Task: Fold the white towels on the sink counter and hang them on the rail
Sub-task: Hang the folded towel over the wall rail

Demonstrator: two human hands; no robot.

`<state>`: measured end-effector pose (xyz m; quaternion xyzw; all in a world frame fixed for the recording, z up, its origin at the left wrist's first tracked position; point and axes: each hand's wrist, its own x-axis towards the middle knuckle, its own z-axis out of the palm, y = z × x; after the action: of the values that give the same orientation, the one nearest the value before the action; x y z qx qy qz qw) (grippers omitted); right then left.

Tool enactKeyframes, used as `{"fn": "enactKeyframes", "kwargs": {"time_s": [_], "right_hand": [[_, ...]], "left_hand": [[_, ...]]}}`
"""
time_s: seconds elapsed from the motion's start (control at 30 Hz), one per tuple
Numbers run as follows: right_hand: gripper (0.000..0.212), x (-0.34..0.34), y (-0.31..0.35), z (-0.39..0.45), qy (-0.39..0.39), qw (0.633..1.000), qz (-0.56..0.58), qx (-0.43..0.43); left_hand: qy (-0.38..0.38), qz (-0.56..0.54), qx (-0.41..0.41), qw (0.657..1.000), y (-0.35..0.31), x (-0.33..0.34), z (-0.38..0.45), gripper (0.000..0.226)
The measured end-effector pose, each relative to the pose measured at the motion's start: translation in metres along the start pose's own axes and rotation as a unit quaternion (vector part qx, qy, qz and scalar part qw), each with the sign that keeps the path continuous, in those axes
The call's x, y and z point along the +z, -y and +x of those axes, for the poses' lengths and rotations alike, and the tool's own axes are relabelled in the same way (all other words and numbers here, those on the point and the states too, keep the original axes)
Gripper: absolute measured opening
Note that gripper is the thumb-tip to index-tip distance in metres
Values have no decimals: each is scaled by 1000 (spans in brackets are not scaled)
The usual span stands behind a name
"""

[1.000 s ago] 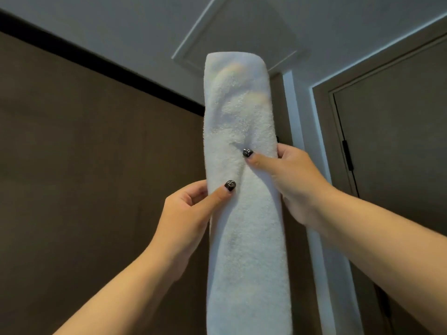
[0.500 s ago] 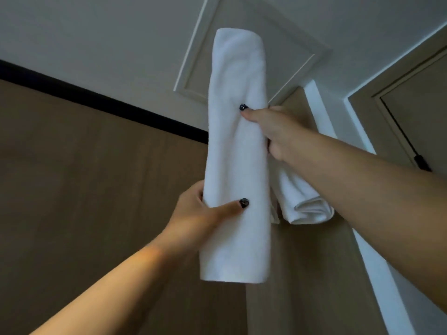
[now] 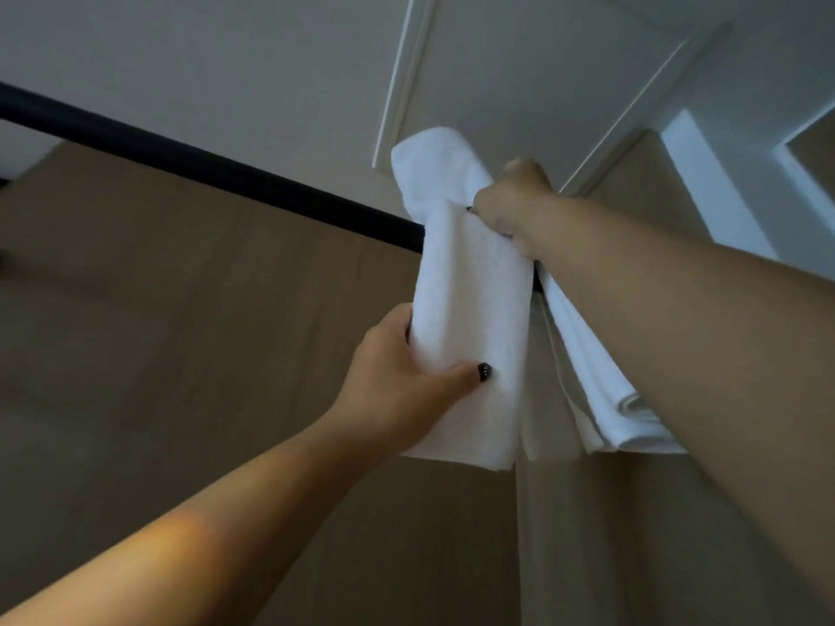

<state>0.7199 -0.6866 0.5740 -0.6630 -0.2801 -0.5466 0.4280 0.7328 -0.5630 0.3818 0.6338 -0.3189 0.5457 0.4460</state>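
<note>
Brown wall, black rail (image 3: 217, 167) overhead — second white towel (image 3: 605, 377) already draped. Left hand (image 3: 406, 386) grips folded towel (image 3: 474, 309) low, right hand (image 3: 510, 205) clutches it at the rail. Hanging step; next, likely feed the top over — evenly.

The camera looks up at a black rail (image 3: 217, 171) that runs across a brown wall (image 3: 158, 354). A folded white towel (image 3: 470, 309) is draped at the rail, with its top end bent over it. The left hand (image 3: 402, 390) grips the lower part of this towel, thumb on the front. The right hand (image 3: 510, 205) holds the towel up by the rail. Just to the right hangs a second white towel (image 3: 605, 399), partly hidden behind the right arm. Above is a white ceiling (image 3: 226, 61) with a framed panel (image 3: 542, 83).
</note>
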Motion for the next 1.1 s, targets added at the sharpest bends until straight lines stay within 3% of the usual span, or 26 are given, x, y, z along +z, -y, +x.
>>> {"fn": "enactKeyframes", "kwargs": {"time_s": [0.07,0.17,0.2,0.3,0.4,0.5,0.57,0.67,0.73,0.8,0.87,1.0,1.1], "right_hand": [[56,3,6,2,28,995,-80,-48],[14,5,14,4,85,980,-150,-98],[10,5,14,3,104,975,-171,-99],[24,2,7,-5,150,971,-171,-66],[32,0,1,-10,174,970,-142,-92],[31,2,2,-10,194,967,-136,-91],[27,2,4,-9,224,963,-132,-75],[21,3,7,-12,258,957,-124,-55],[23,3,10,-15,265,954,-129,-53],[28,1,11,-20,263,955,-128,-53],[24,0,11,-29,215,967,-126,-60],[34,1,5,-55,68,976,-153,-137],[73,-1,-8,-113,71,928,-258,-260]], "left_hand": [[0,-11,11,1000,4,2,-2,42],[-1,-26,26,999,12,4,-5,42],[-2,-25,31,999,15,4,-6,43],[-13,-3,48,999,20,6,-7,40],[-24,34,66,997,24,9,-10,33],[-23,50,105,993,26,6,-12,34],[-64,18,119,991,26,-2,-8,37],[-152,-39,80,984,25,-21,20,30],[-108,-19,28,994,22,-31,45,50],[-31,-16,-9,999,17,-37,65,65],[7,-6,4,1000,14,-35,73,62],[-72,36,106,991,21,-24,62,52],[-83,51,134,986,28,-17,49,24]]}}
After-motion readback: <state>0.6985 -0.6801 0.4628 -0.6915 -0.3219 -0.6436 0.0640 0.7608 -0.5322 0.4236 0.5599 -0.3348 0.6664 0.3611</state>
